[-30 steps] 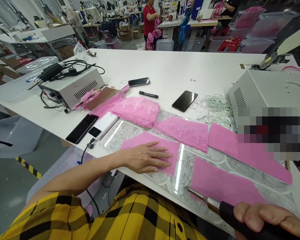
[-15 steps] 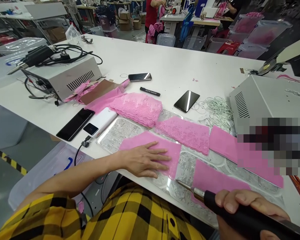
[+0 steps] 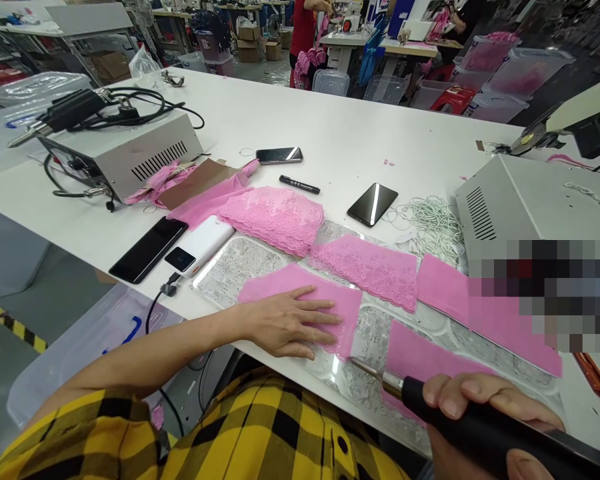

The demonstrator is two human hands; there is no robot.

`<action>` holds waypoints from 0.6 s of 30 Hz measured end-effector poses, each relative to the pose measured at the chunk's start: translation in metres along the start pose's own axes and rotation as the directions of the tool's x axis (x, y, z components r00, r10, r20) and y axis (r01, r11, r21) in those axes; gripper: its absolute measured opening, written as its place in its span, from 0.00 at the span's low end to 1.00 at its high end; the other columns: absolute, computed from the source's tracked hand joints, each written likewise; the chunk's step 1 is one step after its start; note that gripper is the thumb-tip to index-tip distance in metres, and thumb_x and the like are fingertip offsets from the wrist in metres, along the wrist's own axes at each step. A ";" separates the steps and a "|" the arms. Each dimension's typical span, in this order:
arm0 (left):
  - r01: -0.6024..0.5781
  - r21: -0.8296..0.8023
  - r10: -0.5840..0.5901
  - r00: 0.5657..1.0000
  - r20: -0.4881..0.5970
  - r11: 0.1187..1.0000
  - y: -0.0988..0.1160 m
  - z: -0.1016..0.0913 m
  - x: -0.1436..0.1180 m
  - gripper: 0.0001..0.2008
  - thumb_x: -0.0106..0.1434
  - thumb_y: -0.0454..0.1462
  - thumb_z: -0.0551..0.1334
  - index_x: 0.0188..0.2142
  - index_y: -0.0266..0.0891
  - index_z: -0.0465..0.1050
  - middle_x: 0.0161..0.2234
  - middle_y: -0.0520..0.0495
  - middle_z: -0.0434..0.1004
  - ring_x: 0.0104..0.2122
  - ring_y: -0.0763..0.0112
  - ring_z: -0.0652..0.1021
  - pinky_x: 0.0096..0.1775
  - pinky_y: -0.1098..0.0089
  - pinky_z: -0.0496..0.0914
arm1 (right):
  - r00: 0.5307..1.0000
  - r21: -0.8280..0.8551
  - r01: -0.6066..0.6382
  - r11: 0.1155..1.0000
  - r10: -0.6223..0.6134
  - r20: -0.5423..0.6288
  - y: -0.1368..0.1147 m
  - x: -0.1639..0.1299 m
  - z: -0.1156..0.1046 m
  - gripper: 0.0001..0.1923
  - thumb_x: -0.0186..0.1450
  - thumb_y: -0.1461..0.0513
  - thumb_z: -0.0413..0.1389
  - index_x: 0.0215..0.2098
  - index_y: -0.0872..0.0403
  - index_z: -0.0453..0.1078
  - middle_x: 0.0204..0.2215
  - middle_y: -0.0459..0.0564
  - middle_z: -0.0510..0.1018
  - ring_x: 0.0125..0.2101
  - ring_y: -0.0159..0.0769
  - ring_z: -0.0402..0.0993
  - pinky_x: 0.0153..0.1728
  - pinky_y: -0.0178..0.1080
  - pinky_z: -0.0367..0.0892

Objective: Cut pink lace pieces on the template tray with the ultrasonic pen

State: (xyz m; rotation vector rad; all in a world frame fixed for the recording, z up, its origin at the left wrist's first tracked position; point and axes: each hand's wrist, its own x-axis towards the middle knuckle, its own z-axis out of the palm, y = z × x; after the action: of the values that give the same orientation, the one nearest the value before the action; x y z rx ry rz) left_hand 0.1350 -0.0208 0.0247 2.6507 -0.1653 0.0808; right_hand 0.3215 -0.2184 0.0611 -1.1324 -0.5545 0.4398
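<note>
My left hand (image 3: 285, 323) lies flat with spread fingers on a pink fabric piece (image 3: 344, 307), near its lower right corner. In my right hand (image 3: 485, 413) is a black handpiece (image 3: 460, 427) with a slim pointed metal tip, its tip close to that same corner; whether it touches the fabric I cannot tell. The piece rests on a clear, grey-patterned mat (image 3: 373, 333). Right of it lies another pink piece (image 3: 430, 357), partly hidden by the handpiece and my right hand. Behind are a pink lace piece (image 3: 370, 267) and a stack of pink lace (image 3: 275, 217).
Left stand a grey box (image 3: 145, 147) with a second handpiece (image 3: 65, 113) on it and a white power bank (image 3: 210, 240). Phones (image 3: 373, 203), a black marker (image 3: 300, 184) and tangled pale cord (image 3: 435, 223) lie behind. A grey machine box (image 3: 530, 200) stands right, beside a blurred patch.
The handpiece in my right hand has shifted slightly left, its tip nearer the fabric's lower right corner. My left hand stays in place on the fabric.
</note>
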 end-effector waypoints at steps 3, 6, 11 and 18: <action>0.011 -0.008 -0.011 1.000 0.011 1.000 0.000 -0.001 0.001 0.22 0.70 0.46 0.56 0.61 0.45 0.68 0.66 0.47 0.59 0.68 0.62 0.55 0.68 0.53 0.38 | 1.000 -0.009 0.007 1.000 -0.007 -0.003 0.002 0.000 -0.001 0.07 0.55 0.57 0.55 0.33 0.47 0.69 0.29 0.46 0.66 0.24 0.35 0.61 0.24 0.44 0.67; 0.019 -0.004 -0.019 1.000 0.017 1.000 0.001 -0.001 0.001 0.21 0.70 0.46 0.57 0.60 0.45 0.68 0.66 0.47 0.58 0.68 0.62 0.55 0.68 0.53 0.37 | 1.000 -0.006 0.017 1.000 -0.017 0.023 0.003 0.000 -0.001 0.08 0.55 0.57 0.55 0.34 0.48 0.69 0.29 0.46 0.67 0.24 0.34 0.62 0.24 0.44 0.68; 0.004 0.031 -0.004 1.000 0.004 0.999 0.000 0.000 0.000 0.21 0.71 0.45 0.55 0.60 0.43 0.69 0.67 0.46 0.58 0.69 0.62 0.54 0.68 0.54 0.35 | 0.996 0.026 0.034 0.999 -0.036 0.082 0.003 0.002 0.001 0.06 0.57 0.58 0.57 0.33 0.50 0.69 0.28 0.45 0.69 0.23 0.32 0.66 0.25 0.42 0.71; 0.013 0.079 -0.014 1.000 0.020 0.997 0.001 0.002 0.001 0.21 0.72 0.46 0.54 0.60 0.43 0.68 0.67 0.46 0.56 0.69 0.62 0.53 0.68 0.53 0.33 | 0.977 0.032 0.070 0.997 -0.075 0.198 0.002 0.007 -0.005 0.04 0.58 0.60 0.57 0.33 0.51 0.71 0.28 0.45 0.72 0.23 0.33 0.69 0.26 0.43 0.72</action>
State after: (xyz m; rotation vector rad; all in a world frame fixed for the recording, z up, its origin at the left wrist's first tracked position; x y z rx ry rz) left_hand 0.1357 -0.0225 0.0230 2.7316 -0.1542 0.0565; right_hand 0.3300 -0.2171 0.0589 -1.0471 -0.7616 0.4989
